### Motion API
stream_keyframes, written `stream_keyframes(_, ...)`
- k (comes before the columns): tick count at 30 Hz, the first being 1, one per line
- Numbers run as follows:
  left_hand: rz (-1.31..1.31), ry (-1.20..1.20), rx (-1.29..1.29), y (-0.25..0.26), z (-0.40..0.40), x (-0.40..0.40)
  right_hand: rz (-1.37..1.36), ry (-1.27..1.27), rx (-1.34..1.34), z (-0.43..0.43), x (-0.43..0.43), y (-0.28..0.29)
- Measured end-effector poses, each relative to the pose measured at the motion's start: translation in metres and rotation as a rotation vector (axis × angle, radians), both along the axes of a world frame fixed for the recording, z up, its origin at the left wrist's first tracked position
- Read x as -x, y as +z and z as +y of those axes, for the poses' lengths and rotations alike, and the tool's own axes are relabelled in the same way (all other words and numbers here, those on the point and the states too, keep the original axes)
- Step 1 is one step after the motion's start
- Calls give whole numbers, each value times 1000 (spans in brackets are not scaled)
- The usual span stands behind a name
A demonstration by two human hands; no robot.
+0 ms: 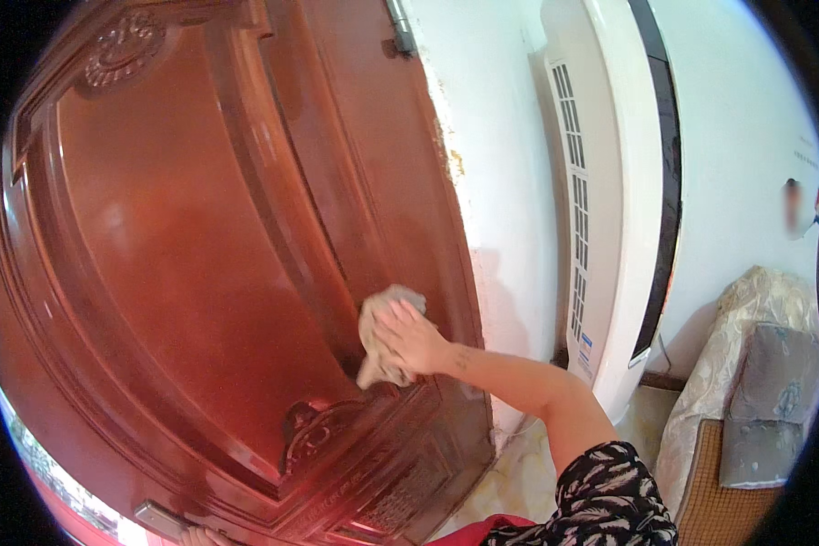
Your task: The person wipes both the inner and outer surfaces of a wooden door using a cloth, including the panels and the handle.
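Note:
A large reddish-brown wooden door (184, 225) with carved moulding fills the left and middle of the view. Against its right-hand moulding, my right hand (409, 334) presses a crumpled beige cloth (375, 341), fingers spread flat over it. Just below the cloth is a carved ornament (314, 437) at the foot of the upper panel. Low at the picture's edge, the fingers of my left hand (206, 537) curl at the door handle, beside its metal plate (160, 520); the rest of that hand is cut off.
Right of the door, a tall white floor-standing air conditioner (614, 205) stands against the white wall (498, 170). Farther right is a seat with a patterned cover (696, 396), a grey cushion (771, 382) and a woven mat (723, 505). A metal hinge (400, 31) shows at the top.

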State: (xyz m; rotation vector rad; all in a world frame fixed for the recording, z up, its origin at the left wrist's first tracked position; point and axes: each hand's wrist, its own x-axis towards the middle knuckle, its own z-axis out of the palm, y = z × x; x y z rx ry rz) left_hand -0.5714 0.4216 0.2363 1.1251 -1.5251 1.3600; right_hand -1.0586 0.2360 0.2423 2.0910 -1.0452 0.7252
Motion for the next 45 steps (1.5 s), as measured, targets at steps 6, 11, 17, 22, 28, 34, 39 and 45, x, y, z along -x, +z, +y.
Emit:
stream_keyframes(6, 13, -1, -18, 0, 2, -2, -461, 96, 155, -3, -41, 151)
stream_keyframes(11, 54, -18, -10, -2, 1, -6, -731, 183, 250, -4, -103, 262)
stream_keyframes(17, 103, -50, -68, 1, 5, 4, -648, 254, 257, 27, -172, 321)
stream_keyframes(22, 148, -57, -153, 14, 26, 1, -189, 551, 418, 45, -242, 297)
stream_keyframes(28, 194, -235, -347, -17, 20, -28, 27, 500, 386, 55, -228, 301)
stream_keyframes(34, 311, -228, -674, 26, 34, -41, -460, 61, 407, 41, -204, 352)
stream_keyframes(39, 129, -251, -693, 32, 21, -45, -402, 301, 643, 58, -280, 362)
stream_keyframes(45, 61, -270, -748, 24, 30, -46, 290, 591, 352, 106, -367, 262)
